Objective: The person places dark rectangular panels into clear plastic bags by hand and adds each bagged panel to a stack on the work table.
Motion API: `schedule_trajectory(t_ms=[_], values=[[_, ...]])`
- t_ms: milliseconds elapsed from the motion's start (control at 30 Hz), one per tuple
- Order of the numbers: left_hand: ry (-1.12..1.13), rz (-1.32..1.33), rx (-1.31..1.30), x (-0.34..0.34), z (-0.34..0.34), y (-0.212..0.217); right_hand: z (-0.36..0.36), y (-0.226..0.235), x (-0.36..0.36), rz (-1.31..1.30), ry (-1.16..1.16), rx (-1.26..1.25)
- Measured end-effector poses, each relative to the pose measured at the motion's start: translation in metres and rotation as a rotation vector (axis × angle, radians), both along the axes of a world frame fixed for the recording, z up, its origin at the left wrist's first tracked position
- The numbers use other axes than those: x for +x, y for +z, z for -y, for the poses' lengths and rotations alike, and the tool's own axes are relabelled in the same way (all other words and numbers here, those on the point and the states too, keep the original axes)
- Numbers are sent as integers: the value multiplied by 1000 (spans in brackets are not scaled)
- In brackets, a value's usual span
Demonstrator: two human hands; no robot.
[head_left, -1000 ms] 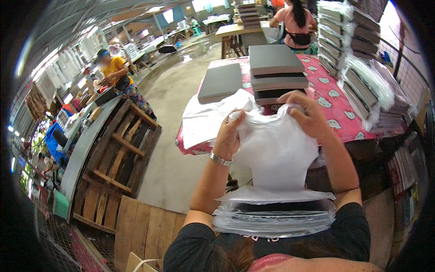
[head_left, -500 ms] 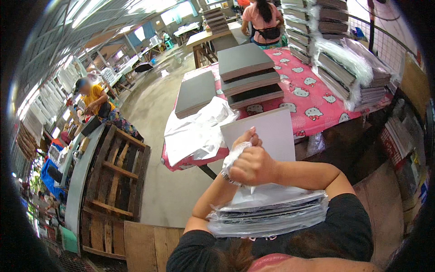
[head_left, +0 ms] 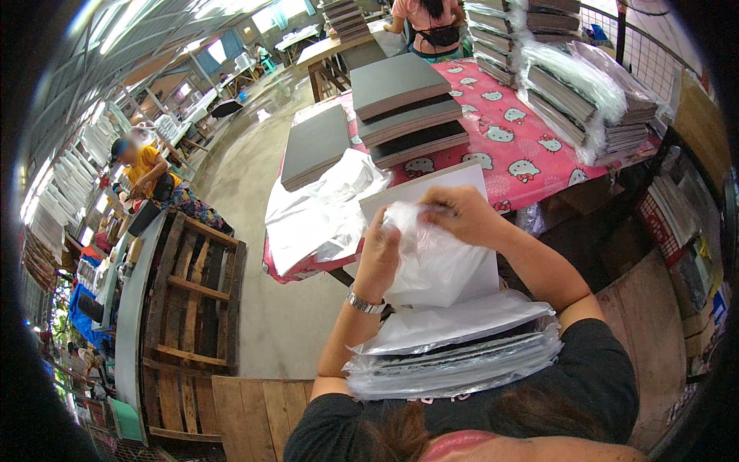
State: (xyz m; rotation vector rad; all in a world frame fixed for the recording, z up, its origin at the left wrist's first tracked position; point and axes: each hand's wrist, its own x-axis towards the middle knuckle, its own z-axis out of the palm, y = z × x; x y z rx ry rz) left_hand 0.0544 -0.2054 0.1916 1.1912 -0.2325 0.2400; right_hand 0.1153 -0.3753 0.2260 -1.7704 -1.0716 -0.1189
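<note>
Item: one crumpled sheet of clear plastic [head_left: 435, 271], held up between the person's two hands, in front of a white-faced board [head_left: 479, 266] and above a plastic-wrapped bundle [head_left: 454, 362].

Right hand [head_left: 460, 214]: fingers curled in, pinching the upper part of the plastic. Left hand [head_left: 379, 252]: raised at the plastic's left edge, thumb uppermost and touching it; whether it gripped there, I could not tell. One metal wristwatch [head_left: 364, 301], on the left wrist.

Bundle: several flat layers, the uppermost white, close before the person's black shirt [head_left: 531, 408].

Desk, covered with a pink patterned cloth [head_left: 514, 138]: one dark-topped slab [head_left: 316, 146] at the left; beside it, three more dark-topped slabs [head_left: 404, 85], piled one on another and set out of line. Nearer the person, a loose heap of white plastic [head_left: 319, 219], partly over the near left edge. To the right, wrapped stacks [head_left: 573, 115], leaning, with a taller pile [head_left: 493, 40] behind.

Beyond the desk: one co-worker in a pink shirt [head_left: 433, 29], back turned. Far left: another in a yellow shirt [head_left: 143, 165], near a slatted wooden pallet [head_left: 194, 291] standing on its side.
</note>
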Motion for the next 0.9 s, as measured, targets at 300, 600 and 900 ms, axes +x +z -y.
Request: schedule_trajectory(t_ms=[300,600,900], values=[[78,-224,-80,0,-14,-3,2,-32,23,-406,-149,336],[79,-107,-81,9,-16,-18,-2,-40,15,-440,-124,357],[187,24,-243,11,3,-2,-15,-31,3,-237,-263,373]])
